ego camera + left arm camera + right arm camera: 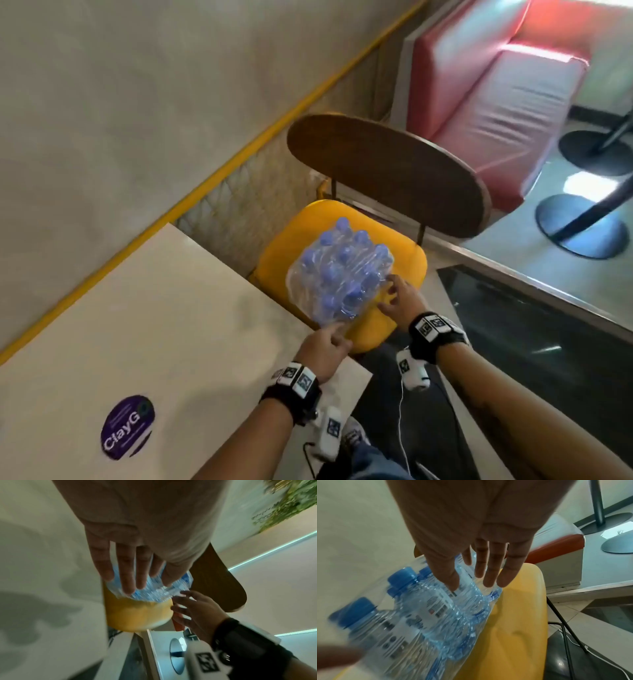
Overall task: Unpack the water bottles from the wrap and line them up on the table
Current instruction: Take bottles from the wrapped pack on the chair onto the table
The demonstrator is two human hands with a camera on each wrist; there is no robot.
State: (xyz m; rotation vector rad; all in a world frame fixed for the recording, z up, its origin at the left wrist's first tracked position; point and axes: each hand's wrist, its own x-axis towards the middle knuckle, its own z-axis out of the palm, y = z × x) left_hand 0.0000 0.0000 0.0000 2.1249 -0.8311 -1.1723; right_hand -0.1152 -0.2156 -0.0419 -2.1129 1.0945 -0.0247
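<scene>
A pack of small water bottles (339, 274) with blue caps, still in its clear wrap, stands on the yellow seat (407, 270) of a chair. My left hand (334, 337) reaches the pack's near corner with its fingers (130, 574) straight against the wrap (154, 593). My right hand (394, 291) is at the pack's right side. Its straight, spread fingers (489, 572) touch the bottles (428, 615). Neither hand grips anything. The cream table (154, 325) lies to the left of the chair.
The chair's dark wooden backrest (387, 174) rises behind the pack. A purple round sticker (127, 426) is on the table near me. A red bench (496, 85) and black table bases (582, 226) stand at the far right. A wall runs along the left.
</scene>
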